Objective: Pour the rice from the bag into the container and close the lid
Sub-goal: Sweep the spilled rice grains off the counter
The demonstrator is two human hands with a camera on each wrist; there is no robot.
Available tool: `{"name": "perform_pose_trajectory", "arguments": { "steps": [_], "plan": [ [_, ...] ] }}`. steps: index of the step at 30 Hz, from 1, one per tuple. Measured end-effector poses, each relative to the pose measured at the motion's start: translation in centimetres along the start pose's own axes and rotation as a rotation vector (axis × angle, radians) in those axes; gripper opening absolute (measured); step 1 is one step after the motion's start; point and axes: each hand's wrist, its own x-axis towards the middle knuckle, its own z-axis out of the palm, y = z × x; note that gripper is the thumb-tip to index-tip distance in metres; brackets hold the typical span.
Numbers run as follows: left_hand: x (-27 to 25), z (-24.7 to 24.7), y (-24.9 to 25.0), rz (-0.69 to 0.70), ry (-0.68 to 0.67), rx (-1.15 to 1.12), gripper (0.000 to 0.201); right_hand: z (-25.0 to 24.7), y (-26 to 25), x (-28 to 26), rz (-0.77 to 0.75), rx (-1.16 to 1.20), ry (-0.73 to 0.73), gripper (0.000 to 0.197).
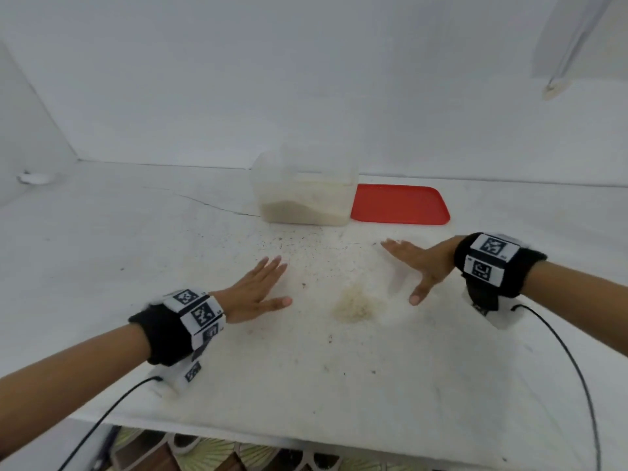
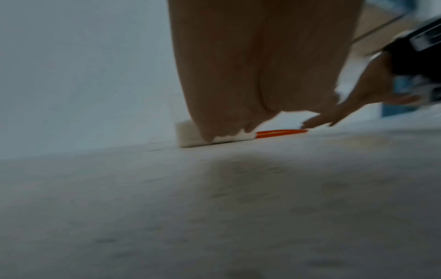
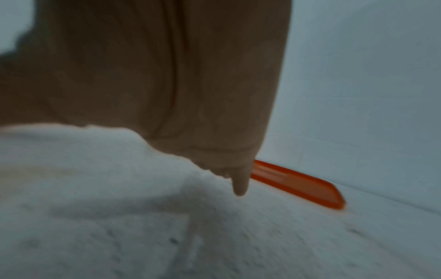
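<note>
A clear plastic container (image 1: 304,188) with rice in its bottom stands uncovered at the back of the white table (image 1: 407,385). Its red lid (image 1: 399,205) lies flat right beside it. A small heap of spilled rice (image 1: 356,305) lies on the table between my hands, with loose grains scattered toward the container. My left hand (image 1: 263,287) is flat with straight fingers to the left of the heap. My right hand (image 1: 414,266) is flat with fingers straight to the heap's right. Neither holds anything. The wrist views are blurred; the red lid (image 3: 300,185) and the container (image 2: 190,137) show behind the fingers. No bag is in view.
White walls close off the back and left of the table. A thin crack (image 1: 210,203) runs across the surface left of the container. Black cables (image 1: 574,368) trail from both wrist bands toward the front edge. A small white object (image 1: 34,178) lies at the far left.
</note>
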Motion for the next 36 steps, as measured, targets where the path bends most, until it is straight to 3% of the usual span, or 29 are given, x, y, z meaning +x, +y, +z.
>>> {"name": "perform_pose_trajectory", "arguments": {
  "steps": [3, 6, 9, 11, 17, 20, 22, 24, 28, 30, 34, 36],
  "plan": [
    [-0.2, -0.1, -1.8, -0.125, -0.087, 0.100, 0.150, -0.1, 0.2, 1.7, 0.080, -0.080, -0.041, 0.170],
    [-0.2, 0.6, -1.8, -0.155, -0.138, 0.136, 0.154, 0.5, -0.9, 2.9, 0.026, -0.078, 0.016, 0.141],
    [0.1, 1.3, -0.1, -0.067, -0.203, 0.163, 0.147, 1.3, -2.7, 2.9, -0.128, -0.152, -0.050, 0.164],
    [0.3, 1.9, 1.3, 0.009, -0.234, 0.184, 0.143, 2.1, -3.6, 2.8, -0.194, -0.185, -0.072, 0.168],
    [0.4, 4.2, 5.1, 0.221, -0.292, 0.221, 0.134, 5.7, -5.2, 1.3, -0.348, -0.153, -0.023, 0.157],
    [0.2, 4.5, 5.9, 0.247, -0.304, 0.123, 0.111, 7.2, -5.9, 0.4, -0.414, -0.063, 0.006, 0.149],
    [-0.3, 3.7, 5.9, 0.229, -0.287, 0.007, 0.101, 7.4, -5.3, -0.2, -0.375, 0.058, 0.002, 0.141],
    [-0.3, 2.6, 5.5, 0.221, -0.224, -0.017, 0.112, 6.9, -4.2, -0.5, -0.333, 0.154, 0.014, 0.136],
    [0.7, 0.4, 3.6, 0.152, -0.143, -0.030, 0.132, 5.2, -2.1, 0.4, -0.194, 0.121, 0.117, 0.146],
    [0.7, -0.4, 3.0, 0.133, -0.128, -0.108, 0.135, 4.6, -0.6, 1.7, -0.099, 0.111, 0.175, 0.138],
    [0.3, -0.5, 2.5, 0.199, -0.019, -0.267, 0.124, 3.1, 0.5, 3.9, 0.004, 0.118, 0.223, 0.113],
    [-0.1, -0.4, 2.2, 0.228, 0.031, -0.296, 0.111, 1.7, 0.1, 5.2, -0.017, 0.086, 0.211, 0.119]
  ]
}}
